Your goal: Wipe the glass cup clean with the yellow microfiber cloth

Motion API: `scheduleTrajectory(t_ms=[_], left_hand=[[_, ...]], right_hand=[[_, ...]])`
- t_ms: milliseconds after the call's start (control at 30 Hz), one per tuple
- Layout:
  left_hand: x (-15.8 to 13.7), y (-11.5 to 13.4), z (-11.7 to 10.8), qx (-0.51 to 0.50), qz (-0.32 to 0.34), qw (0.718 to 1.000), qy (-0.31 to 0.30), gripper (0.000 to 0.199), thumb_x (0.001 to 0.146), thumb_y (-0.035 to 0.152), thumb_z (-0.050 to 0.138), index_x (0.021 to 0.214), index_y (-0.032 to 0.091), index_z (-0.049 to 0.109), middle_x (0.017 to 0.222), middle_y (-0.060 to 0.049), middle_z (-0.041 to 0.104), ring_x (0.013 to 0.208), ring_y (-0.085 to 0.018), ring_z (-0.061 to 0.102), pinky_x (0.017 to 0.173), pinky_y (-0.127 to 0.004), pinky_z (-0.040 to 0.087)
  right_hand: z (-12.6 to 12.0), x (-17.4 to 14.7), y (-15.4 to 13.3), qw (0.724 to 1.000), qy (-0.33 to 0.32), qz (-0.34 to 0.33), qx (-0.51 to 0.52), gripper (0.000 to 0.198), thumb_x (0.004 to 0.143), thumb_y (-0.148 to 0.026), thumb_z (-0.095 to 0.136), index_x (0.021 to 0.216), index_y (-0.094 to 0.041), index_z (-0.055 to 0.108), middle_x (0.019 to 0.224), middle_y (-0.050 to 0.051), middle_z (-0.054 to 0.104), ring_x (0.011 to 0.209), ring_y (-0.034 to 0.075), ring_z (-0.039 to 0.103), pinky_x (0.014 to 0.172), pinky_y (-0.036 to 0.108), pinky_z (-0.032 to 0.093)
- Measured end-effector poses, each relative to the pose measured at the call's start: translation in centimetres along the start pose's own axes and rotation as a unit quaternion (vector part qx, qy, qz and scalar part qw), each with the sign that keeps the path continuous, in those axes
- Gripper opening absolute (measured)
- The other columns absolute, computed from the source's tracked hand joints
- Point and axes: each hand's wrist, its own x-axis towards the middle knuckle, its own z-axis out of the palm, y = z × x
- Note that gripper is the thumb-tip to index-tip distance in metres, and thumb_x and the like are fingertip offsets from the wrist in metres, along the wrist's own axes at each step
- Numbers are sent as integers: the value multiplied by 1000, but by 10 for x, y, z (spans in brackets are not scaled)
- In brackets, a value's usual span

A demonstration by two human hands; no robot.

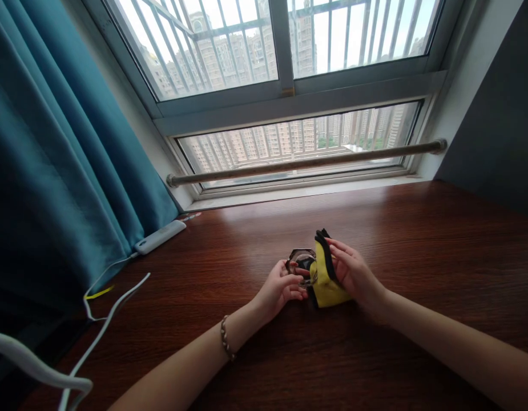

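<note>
Over the wooden table (229, 348), my left hand (275, 292) is closed round a shiny, dark metallic object with an angular rim (298, 254). Its exact kind is not clear, and my fingers cover part of it. A bracelet circles my left wrist. My right hand (360, 281) grips a yellow cloth with black edging (327, 288), folded and standing up between the two hands. The cloth touches the right side of the shiny object and hides some of it. The right thumb and part of the fingers are behind or against the cloth.
A white power strip (161, 237) lies at the table's left edge beside the blue curtain (75, 142). White cables (107, 325) and a yellow strip (100, 293) are at the left. Behind the table, a metal rail (306, 164) crosses the window.
</note>
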Motion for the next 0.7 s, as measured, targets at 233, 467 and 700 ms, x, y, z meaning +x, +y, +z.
scheduleTrajectory(t_ms=[233,467,700], left_hand=[[1,-5,-4,56,92,994,35,53,68,24,73,96,19,29,106,-7,55,58,-14,63,56,-29,51],[3,-10,-5,114,149,982,31,57,60,27,78,97,16,37,97,-6,58,62,-13,62,58,-29,53],[1,-14,-5,157,187,969,-28,52,63,22,77,97,16,38,98,-5,58,83,-13,61,75,-28,52]], right_hand=[[-9,3,20,986,-28,22,-166,57,65,-28,71,115,-13,47,106,9,53,72,9,53,57,18,44],[-15,2,27,886,-121,-117,-433,25,80,-26,48,101,-12,55,103,10,45,82,16,54,65,28,49],[-13,-2,18,829,-45,-147,-537,26,80,-36,57,91,-13,60,86,7,56,77,18,51,69,31,42]])
